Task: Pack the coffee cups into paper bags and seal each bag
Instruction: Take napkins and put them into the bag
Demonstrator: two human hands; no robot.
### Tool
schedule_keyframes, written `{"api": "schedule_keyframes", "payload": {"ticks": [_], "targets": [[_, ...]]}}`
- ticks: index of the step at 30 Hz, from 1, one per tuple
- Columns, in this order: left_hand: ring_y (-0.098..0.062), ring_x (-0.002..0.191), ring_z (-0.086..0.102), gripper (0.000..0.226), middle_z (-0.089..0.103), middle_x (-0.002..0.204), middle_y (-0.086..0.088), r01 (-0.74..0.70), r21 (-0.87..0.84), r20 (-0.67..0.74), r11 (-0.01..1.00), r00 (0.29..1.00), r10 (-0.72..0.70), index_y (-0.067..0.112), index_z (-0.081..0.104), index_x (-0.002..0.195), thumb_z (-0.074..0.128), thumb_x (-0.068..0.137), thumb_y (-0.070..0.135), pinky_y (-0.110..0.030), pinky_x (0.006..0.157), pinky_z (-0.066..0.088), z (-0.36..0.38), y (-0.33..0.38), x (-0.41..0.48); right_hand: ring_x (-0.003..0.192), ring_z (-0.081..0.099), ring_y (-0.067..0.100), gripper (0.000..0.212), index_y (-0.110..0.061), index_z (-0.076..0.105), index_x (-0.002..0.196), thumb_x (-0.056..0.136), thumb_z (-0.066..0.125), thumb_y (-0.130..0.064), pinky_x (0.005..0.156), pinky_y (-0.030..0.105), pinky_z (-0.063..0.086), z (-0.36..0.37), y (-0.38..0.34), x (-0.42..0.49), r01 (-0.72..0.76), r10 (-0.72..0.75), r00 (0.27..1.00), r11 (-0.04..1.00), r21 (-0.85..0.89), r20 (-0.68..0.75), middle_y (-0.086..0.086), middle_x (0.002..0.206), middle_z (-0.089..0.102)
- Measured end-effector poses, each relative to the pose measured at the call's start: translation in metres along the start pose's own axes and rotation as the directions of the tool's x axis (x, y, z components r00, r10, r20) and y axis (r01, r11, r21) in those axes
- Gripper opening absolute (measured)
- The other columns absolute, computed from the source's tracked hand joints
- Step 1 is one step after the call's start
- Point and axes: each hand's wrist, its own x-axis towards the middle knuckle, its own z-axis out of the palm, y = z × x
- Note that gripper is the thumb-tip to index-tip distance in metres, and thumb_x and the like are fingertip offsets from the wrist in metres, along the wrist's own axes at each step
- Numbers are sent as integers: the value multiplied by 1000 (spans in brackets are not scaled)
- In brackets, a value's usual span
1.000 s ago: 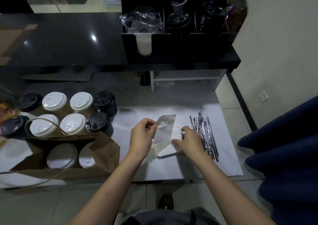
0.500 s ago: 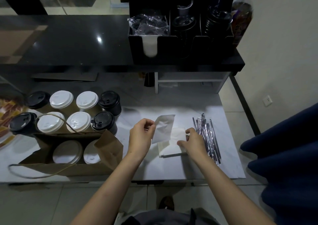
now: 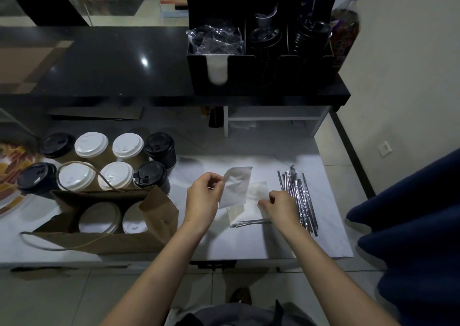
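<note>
- Right of the paper bag (image 3: 159, 210), over the white surface (image 3: 249, 243), the left hand (image 3: 204, 196) pinches the edge of a loose napkin (image 3: 236, 188) and holds it lifted clear of the napkin pile (image 3: 245, 213).
- Further right of the bag, the right hand (image 3: 276, 205) has its fingers curled on the pile, thumb and fingertips nipping the top sheet.
- Wrapped straws (image 3: 298, 196) lie just beyond that hand, on the side away from the bag.
- Inside the bag, mouth up and unsealed, two cups (image 3: 99, 217) stand side by side under pale lids; a string handle trails off its near side.
- Behind the bag, eight cups (image 3: 115, 175) wait in two rows, four with white lids and four with black.
- Step in hand, as I judge it: separating napkins to go in with the packed cups, before closing the bag.
- Next move likely calls for carrying the thin sheet left to the bag's mouth and slipping it beside the lids without snagging the raised flap. The top then needs folding and sealing.
</note>
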Motion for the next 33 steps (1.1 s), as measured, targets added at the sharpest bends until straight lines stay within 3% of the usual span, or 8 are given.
{"api": "schedule_keyframes", "payload": {"ticks": [3,6,8,16,21,24,28,33], "targets": [[-15,74,69,12,71,80,8,-10,-5,-8,1000,1000,10,28,69,87,67,98,23,-44,76,60,-2,1,-1,58,43,21,42,-17,47,58,88,75,-20,52,33,28,-1,-1,-1,-12,12,1000,1000,3,14,0,57,46],[-15,72,68,12,71,79,8,-10,-8,-7,1000,1000,10,28,69,87,67,98,22,-45,76,60,-2,0,-1,71,56,22,20,-19,59,83,87,79,-18,58,32,35,-2,0,-2,-10,9,1000,999,42,15,-3,74,58],[-15,72,69,12,71,78,7,-11,-13,-9,1000,1000,11,28,69,86,68,97,22,-46,76,60,-3,0,-1,74,59,22,25,-19,58,93,85,82,-17,64,31,39,-1,1,-2,-26,26,1000,997,71,-10,-3,79,60],[-17,75,70,12,71,79,8,-7,-23,-4,1000,1000,7,29,69,86,69,97,24,-48,78,61,-3,0,0,78,68,31,19,-20,62,77,88,77,-21,74,43,57,5,11,2,-24,31,998,991,131,-50,3,76,67],[-18,78,70,14,71,80,8,-12,-28,-12,1000,1000,11,30,69,86,68,97,21,-49,78,61,-4,0,1,90,64,17,33,-18,62,110,86,84,-22,78,35,55,4,10,-2,56,-48,997,992,113,-68,-1,111,53],[-17,78,70,13,71,80,8,-18,-33,-17,999,1000,17,29,69,86,68,97,21,-49,78,62,-5,-1,0,98,60,22,27,-19,65,101,83,85,-23,82,32,49,9,13,-3,177,-177,983,984,2,-47,-3,106,52],[-16,77,69,11,71,81,7,-28,-18,-24,999,999,27,28,70,88,69,97,22,-45,76,62,-5,-1,0,109,52,18,31,-26,73,106,81,83,-40,88,30,38,8,11,-6,398,-361,913,891,-220,191,-7,106,57],[-16,78,69,10,71,82,8,-18,-1,-22,1000,1000,18,27,70,90,67,98,20,-42,77,61,-6,0,-2,117,52,21,29,-33,71,116,88,75,-43,93,37,41,9,13,-9,467,-396,883,799,-379,252,-6,121,60]]}}
